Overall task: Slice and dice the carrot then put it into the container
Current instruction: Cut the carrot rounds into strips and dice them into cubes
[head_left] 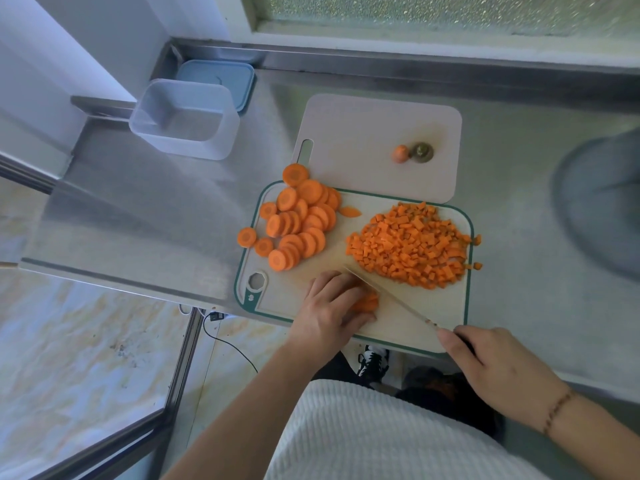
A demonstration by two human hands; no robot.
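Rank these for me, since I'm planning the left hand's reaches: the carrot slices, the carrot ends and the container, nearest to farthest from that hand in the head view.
From the left hand:
1. Carrot slices, on the green-edged board just beyond the hand.
2. Carrot ends, on the far white board, to the right.
3. Container, far left on the counter.

Kitchen, I'd say: stainless steel counter (145, 209) under a frosted window (433, 12), two cutting boards (381, 133), sliced and diced carrot (408, 244), a plastic food container (185, 119).

White ribbed top (363, 438), beaded bracelet (557, 408), black-and-white shoe (374, 363).
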